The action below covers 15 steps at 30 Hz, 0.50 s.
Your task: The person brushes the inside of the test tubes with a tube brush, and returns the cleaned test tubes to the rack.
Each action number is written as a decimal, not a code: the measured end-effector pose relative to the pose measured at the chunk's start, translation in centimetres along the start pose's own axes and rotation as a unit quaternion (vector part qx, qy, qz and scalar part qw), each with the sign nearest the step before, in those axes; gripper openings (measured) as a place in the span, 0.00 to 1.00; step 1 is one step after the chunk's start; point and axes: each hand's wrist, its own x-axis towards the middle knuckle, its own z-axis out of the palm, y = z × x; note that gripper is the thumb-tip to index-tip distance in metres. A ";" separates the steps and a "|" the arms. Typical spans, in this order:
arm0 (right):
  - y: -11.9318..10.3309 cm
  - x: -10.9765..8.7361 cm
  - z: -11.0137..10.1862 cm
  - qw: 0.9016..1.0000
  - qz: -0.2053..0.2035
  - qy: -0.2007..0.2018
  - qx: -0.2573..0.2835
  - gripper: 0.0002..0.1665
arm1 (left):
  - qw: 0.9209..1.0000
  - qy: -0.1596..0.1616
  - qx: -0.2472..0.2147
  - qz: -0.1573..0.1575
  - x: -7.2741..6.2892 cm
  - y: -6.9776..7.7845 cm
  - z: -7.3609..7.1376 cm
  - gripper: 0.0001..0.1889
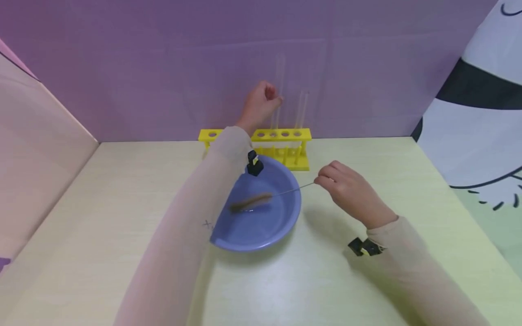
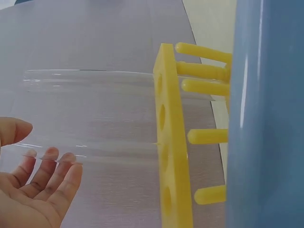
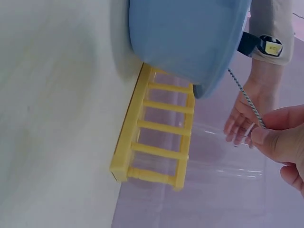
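My left hand [image 1: 261, 106] is up behind the basin, its fingers and thumb around a clear test tube [image 2: 114, 152]. That tube rises from a hole in the yellow test tube rack [image 1: 285, 132], its top higher than a second clear tube [image 1: 302, 108] in the right end hole. My right hand [image 1: 346, 190] pinches the twisted wire handle [image 3: 247, 99] of a test tube brush between thumb and fingers. The brown bristle head [image 1: 250, 202] lies inside the blue basin [image 1: 261, 233], beside a shiny wet spot. My left forearm covers the basin's left side and part of the rack.
The basin stands on a pale table [image 1: 346, 290], right in front of the rack. Upright yellow pegs [image 2: 209, 136] line the rack's base. Close behind is a purple wall [image 1: 163, 81], with a white panel [image 1: 36, 113] at the left.
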 end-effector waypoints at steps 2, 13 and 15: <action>0.1 0.0 -0.3 1.000 -0.001 -0.002 -0.004 0.18 | 1.000 -0.004 0.015 -0.010 0.0 -0.1 0.1 0.11; 0.3 -0.1 -1.2 1.000 -0.002 -0.012 -0.010 0.20 | 0.997 -0.042 0.048 -0.045 -0.1 -0.5 0.1 0.15; 0.3 -0.1 -1.3 1.000 -0.001 -0.012 -0.009 0.20 | 0.997 -0.043 0.057 -0.043 -0.1 -0.7 0.1 0.15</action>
